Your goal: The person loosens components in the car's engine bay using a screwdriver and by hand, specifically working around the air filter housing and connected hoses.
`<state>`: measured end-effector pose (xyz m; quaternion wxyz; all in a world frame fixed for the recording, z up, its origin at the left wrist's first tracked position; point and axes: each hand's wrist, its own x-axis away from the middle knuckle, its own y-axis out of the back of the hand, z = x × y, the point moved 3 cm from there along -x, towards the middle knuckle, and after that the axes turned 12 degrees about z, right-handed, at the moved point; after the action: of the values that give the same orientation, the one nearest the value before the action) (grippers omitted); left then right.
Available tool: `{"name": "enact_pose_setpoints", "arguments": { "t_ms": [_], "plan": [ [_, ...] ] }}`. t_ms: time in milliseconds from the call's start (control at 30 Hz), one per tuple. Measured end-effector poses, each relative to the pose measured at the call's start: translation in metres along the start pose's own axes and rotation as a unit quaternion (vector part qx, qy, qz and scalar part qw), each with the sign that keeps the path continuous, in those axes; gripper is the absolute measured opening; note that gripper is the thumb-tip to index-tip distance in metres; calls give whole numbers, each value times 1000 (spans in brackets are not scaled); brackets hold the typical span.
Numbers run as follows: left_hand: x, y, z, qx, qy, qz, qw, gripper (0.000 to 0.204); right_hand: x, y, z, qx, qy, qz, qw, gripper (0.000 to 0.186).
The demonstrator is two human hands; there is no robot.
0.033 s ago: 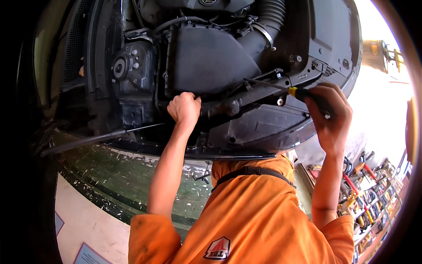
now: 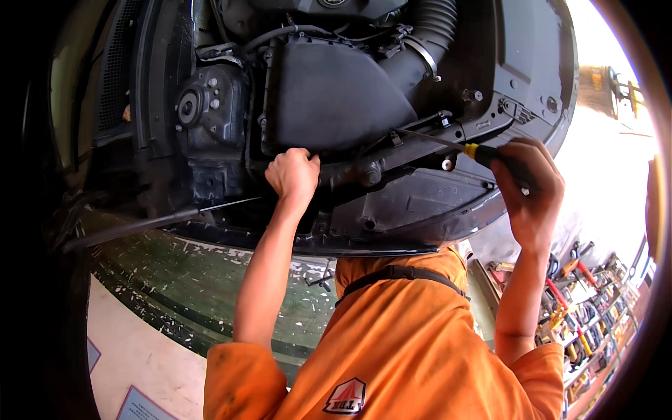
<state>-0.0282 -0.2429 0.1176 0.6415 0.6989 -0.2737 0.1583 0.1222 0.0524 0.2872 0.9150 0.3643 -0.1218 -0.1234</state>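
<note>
My right hand (image 2: 530, 192) is wrapped round the black and yellow handle of a screwdriver (image 2: 483, 155). Its thin shaft points left, and the tip is beside a small clip (image 2: 396, 138) near the lower right edge of the black air filter housing (image 2: 343, 98). Whether the tip touches the clip I cannot tell. Against the housing's lower edge, my left hand (image 2: 292, 175) is closed in a fist, knuckles up. Whatever its fingers grip is hidden under the hand.
A ribbed intake hose (image 2: 432, 28) with a metal clamp joins the housing. To the left are a strut mount (image 2: 192, 108) and a thin support rod (image 2: 140, 224). The bumper edge (image 2: 364, 250) runs before my body. Tools fill a rack (image 2: 588, 315) at lower right.
My right hand and the screwdriver have shifted very slightly right and down. My left hand stays at the housing's edge.
</note>
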Motion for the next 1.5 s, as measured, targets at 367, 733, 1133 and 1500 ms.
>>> {"name": "enact_pose_setpoints", "arguments": {
  "t_ms": [367,733,1133,1500],
  "plan": [
    [-1,-10,0,-48,-12,-1,999,18,-10,34,10,69,-31,12,997,16],
    [0,-3,-1,-18,-43,-7,999,18,-54,-19,4,27,8,122,992,20],
    [-3,5,-3,-10,-45,29,998,21,-86,-86,-33,-9,35,226,973,14],
    [-3,7,-6,-17,-33,46,998,22,-94,-82,-37,19,-40,186,982,16]
  ]
}}
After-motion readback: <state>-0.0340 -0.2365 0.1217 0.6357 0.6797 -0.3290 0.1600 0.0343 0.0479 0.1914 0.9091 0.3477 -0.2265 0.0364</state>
